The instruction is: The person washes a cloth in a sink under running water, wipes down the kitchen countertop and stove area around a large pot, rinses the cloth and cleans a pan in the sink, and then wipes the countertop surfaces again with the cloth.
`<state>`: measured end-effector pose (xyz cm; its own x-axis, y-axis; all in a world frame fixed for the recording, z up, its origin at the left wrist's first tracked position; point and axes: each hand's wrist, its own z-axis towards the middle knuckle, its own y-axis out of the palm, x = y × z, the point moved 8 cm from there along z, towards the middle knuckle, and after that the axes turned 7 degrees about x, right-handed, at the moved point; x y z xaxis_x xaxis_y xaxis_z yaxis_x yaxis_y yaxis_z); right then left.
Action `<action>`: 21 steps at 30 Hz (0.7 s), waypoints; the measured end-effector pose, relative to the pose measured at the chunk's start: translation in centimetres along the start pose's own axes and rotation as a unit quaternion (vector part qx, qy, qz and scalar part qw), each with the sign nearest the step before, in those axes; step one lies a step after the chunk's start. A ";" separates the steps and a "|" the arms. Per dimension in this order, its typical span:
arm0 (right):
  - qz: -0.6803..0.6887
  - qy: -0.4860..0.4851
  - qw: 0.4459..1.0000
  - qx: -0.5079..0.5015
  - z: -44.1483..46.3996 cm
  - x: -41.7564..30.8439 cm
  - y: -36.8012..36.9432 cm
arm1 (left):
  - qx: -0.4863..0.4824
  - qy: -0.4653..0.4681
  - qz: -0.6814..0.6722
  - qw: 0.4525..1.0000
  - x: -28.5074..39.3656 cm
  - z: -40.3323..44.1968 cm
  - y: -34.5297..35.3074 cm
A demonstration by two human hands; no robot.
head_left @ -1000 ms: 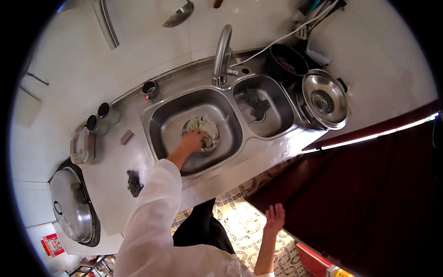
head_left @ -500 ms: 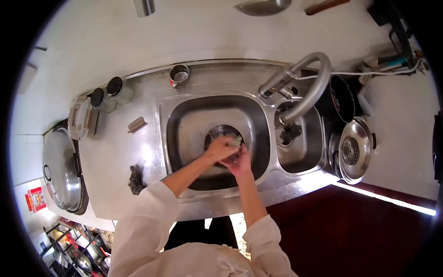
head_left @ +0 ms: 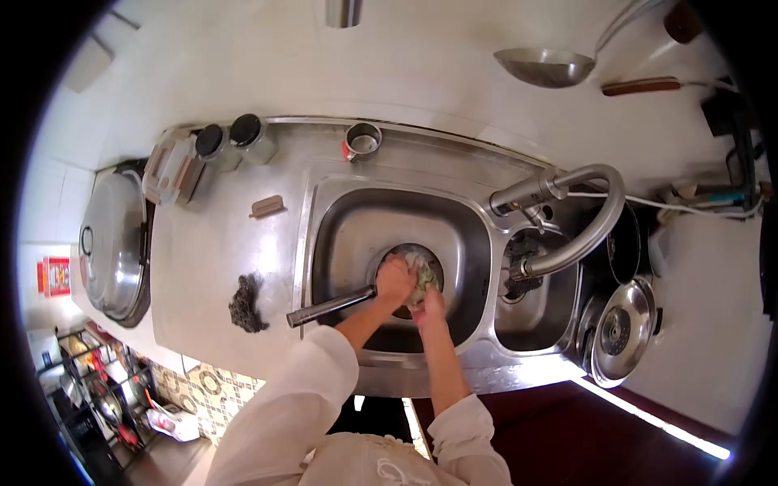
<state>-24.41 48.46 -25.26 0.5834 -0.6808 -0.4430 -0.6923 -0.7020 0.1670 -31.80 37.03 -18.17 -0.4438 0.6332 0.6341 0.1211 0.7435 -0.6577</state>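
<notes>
In the large sink basin (head_left: 348, 235), both of my hands are down over a small dark pan (head_left: 407, 248). Its metal handle (head_left: 332, 306) crosses the basin's left rim, near my left forearm. Fingers bent, my left hand (head_left: 394, 280) grips a crumpled pale green and white wad (head_left: 424, 275); whether it is cloth or something else I cannot make out. My right hand (head_left: 429, 306) closes on the wad's lower right side. Much of the pan's inside is hidden behind the hands.
A curved faucet (head_left: 612, 211) arches over the smaller basin (head_left: 531, 324) at right. On the counter lie a dark scouring pad (head_left: 246, 304) and a brown scraper-like piece (head_left: 267, 206). A metal cup (head_left: 363, 141) and lidded jars (head_left: 258, 144) line the back; a pot lid (head_left: 622, 332) stands right.
My view has shifted, so the sink sits lower and farther right. The pan handle now shows beside my left forearm. More of the pale green wad is visible between my hands.
</notes>
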 end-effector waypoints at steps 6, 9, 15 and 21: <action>-0.025 0.093 0.993 -0.070 -4.6 -1.4 0.7 | -0.142 0.281 0.355 0.880 -0.1 -2.3 3.1; -0.057 0.063 0.996 -0.036 -5.2 -1.6 0.6 | -0.200 0.253 0.346 0.881 -2.5 0.4 6.7; 0.060 0.180 0.976 -0.109 0.0 2.0 0.3 | -0.162 0.041 -0.046 0.985 -1.6 2.1 3.7; 0.075 0.065 0.992 -0.079 -0.7 -2.8 2.3 | -0.105 0.066 -0.238 0.963 4.1 -6.4 -0.4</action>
<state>-27.35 48.63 -23.04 0.5355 -0.7943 -0.2870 -0.7067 -0.6075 0.3627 -27.99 40.72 -12.71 -0.3783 0.2213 0.8988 0.1144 0.9747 -0.1919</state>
